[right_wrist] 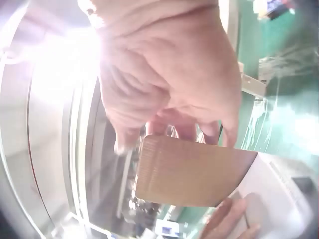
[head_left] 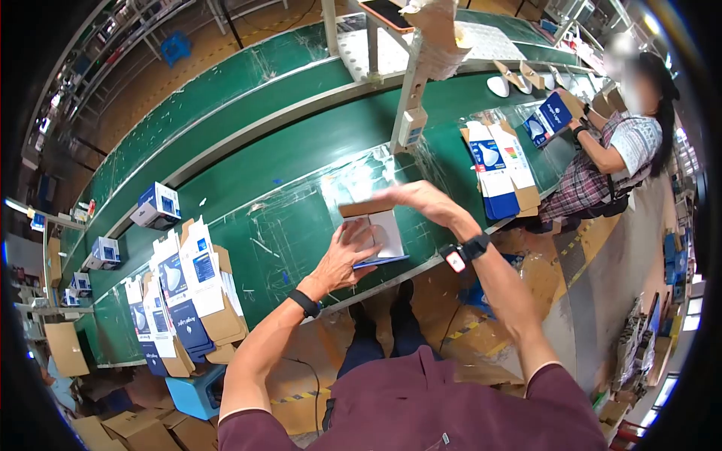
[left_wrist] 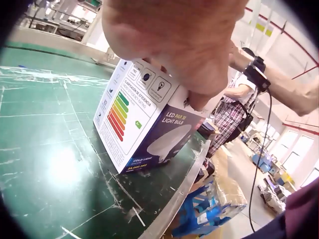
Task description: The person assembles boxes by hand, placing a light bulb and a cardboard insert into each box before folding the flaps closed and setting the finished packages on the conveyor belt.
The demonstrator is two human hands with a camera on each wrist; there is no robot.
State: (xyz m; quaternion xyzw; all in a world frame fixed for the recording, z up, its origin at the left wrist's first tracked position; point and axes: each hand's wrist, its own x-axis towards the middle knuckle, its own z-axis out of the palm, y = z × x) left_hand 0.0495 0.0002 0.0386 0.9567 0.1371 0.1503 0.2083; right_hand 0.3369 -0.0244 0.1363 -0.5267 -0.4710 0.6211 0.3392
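A light bulb box (left_wrist: 134, 114), printed with an energy rating chart and a bulb picture, stands on the green bench with its top open. My left hand (head_left: 347, 255) grips it from the side, fingers spread over its opening in the head view. The brown inner face of a raised flap (right_wrist: 194, 172) shows in the right wrist view. My right hand (head_left: 429, 201) reaches over from the right; its extended fingers lie behind that flap's top edge, and the thumb stands apart from it. The box's white inside (head_left: 387, 229) is partly covered by my left fingers.
Flattened cartons (head_left: 188, 293) lie stacked at the left, with another stack (head_left: 500, 169) at the right. Finished boxes (head_left: 158, 205) stand along the far left. A metal post (head_left: 410, 101) rises behind the work spot. A person (head_left: 624, 143) sits at the right holding a carton.
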